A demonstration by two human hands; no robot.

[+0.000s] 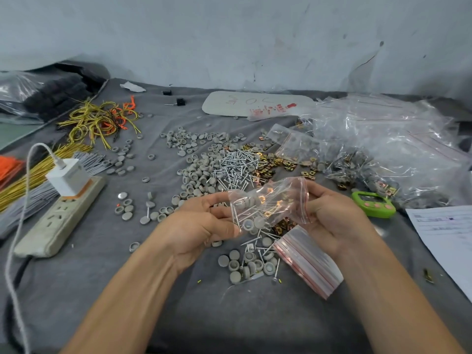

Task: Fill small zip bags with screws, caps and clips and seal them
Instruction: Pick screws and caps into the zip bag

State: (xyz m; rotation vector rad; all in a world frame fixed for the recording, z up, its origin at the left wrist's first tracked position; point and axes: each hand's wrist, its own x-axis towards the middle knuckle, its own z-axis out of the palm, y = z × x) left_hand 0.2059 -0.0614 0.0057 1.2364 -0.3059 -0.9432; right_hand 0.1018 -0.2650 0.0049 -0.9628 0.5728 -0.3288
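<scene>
A desk (178,315) draped in grey cloth fills the view. At 2 o'clock a big heap of filled clear bags (388,149) spreads to the right edge. At 9 o'clock a worn power strip (58,221) carries a white charger (69,178), its cable looping off toward 7 o'clock. Bundles of yellow, grey and orange ties (33,172) lie at 10 o'clock, with loose yellow and orange ones (102,121) above them. At 12 o'clock, toward the middle, grey caps (194,159) scatter around a pile of silver screws (233,167), brass clips (265,164) just to the right of it. A paper sheet (444,238) sits at 3 o'clock, a green timer (373,204) beside it. A stack of empty zip bags (309,264) with red strips lies at 5 o'clock under the right wrist.

At centre, held above the desk, is a small zip bag (268,203) containing caps, screws and clips. The left hand (201,223) pinches its left end between thumb and fingers; the right hand (337,218) grips the red-striped mouth end. Whether the seal is pressed closed cannot be told.
</scene>
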